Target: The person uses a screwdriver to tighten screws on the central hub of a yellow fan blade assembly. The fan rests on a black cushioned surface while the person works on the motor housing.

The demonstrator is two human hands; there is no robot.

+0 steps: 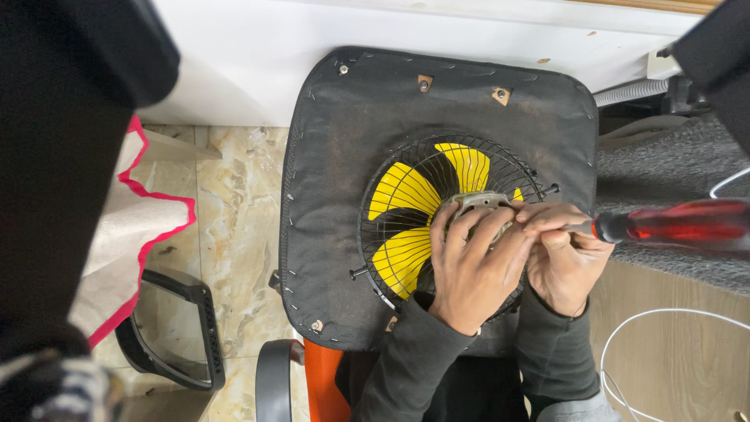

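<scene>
On top of the upturned black chair seat (344, 156) lies a round wire fan guard (391, 234) w/ yellow blades (402, 191) showing thru the mesh. Both hands sit at the hub: left hand (469, 266) is curled over the grey motor housing (476, 202), fingers wrapped round it & pressing it down; right hand (564, 262) is closed on a screwdriver w/ a red handle (676, 223), shaft aimed in toward the hub (tip hidden behind the fingers, so can't tell what it meets). To do this bit well, I'd say keep the driver square to the screw, steady pressure, & let the left hand stop the housing twisting on the soft seat. Beside the chair: marble floor tiles (234, 234), a black plastic armrest (176, 328), white cable (656, 328) on the wooden desk (680, 359) at right.
</scene>
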